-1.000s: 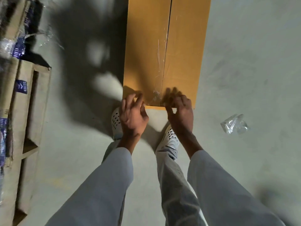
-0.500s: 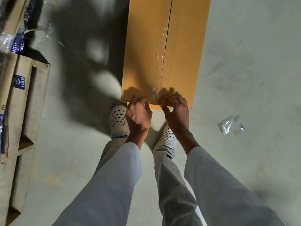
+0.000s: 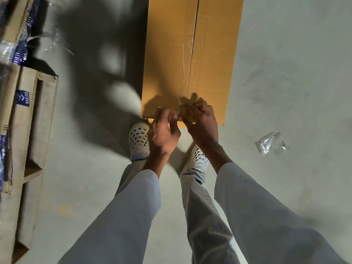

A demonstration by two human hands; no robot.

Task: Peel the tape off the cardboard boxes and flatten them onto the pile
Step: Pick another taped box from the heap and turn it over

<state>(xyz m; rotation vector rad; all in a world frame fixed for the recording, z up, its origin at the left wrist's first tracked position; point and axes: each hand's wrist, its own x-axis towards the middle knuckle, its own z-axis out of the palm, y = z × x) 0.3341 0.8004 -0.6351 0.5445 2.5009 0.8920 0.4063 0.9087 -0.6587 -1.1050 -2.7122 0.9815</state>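
Note:
A tall yellow-brown cardboard box [image 3: 167, 60] stands on the concrete floor in front of me, its two top flaps meeting at a centre seam. Clear tape [image 3: 187, 60] runs along that seam. At the box's near edge my left hand [image 3: 162, 133] and my right hand [image 3: 202, 122] are both pinched on the loose, crumpled end of the tape, lifted a little off the cardboard. Both hands sit close together, fingertips almost touching.
A pile of flattened brown boxes [image 3: 24, 141] with blue labels lies along the left edge. A crumpled wad of clear tape [image 3: 271, 143] lies on the floor to the right. More loose tape scraps [image 3: 51, 40] lie at the upper left. My feet stand just below the box.
Both hands went from lying flat on the box's near edge to pinching the tape end. They have drawn back toward me, lifting the tape end off the seam.

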